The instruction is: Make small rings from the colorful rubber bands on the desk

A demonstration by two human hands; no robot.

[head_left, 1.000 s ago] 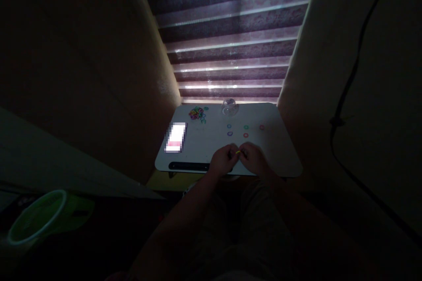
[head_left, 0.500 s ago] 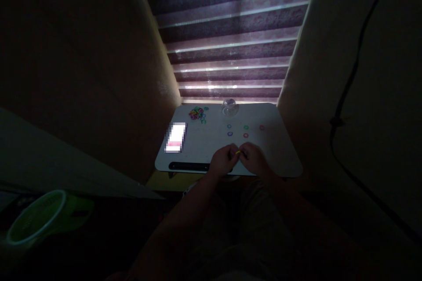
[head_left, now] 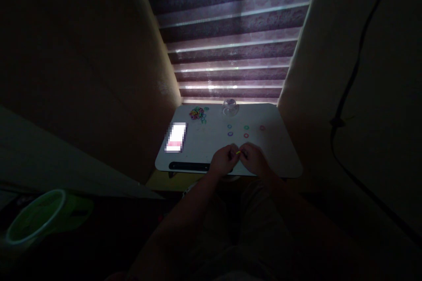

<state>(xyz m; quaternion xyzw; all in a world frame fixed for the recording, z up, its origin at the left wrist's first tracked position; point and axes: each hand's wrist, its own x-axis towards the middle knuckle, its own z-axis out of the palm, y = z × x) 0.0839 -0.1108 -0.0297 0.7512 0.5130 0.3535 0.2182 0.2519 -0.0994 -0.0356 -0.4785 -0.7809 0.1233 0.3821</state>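
Note:
Close together over the front of the white table [head_left: 263,158], my left hand [head_left: 224,159] and my right hand [head_left: 252,158] pinch a small yellow elastic band [head_left: 238,153] between their fingertips. Much of the band is hidden by the fingers. Just beyond my hands lie several separate rings of the same sort: a purple ring [head_left: 230,134], a blue ring [head_left: 230,126], a green ring [head_left: 246,127], and two red ones, a nearer red ring [head_left: 245,135] and a farther red ring [head_left: 262,128]. A mixed pile of coloured bands [head_left: 196,113] sits at the back left.
A clear rounded container [head_left: 230,108] stands at the table's back edge. On the left lies a phone [head_left: 176,137] with a bright, blurred screen. A dark slot [head_left: 188,166] runs along the front edge. Pleated blinds [head_left: 227,52] hang behind; a green basket [head_left: 49,217] is lower left.
Almost nothing differs. Both hands keep their pinch on the yellow band in the same place, and the view has shifted very slightly.

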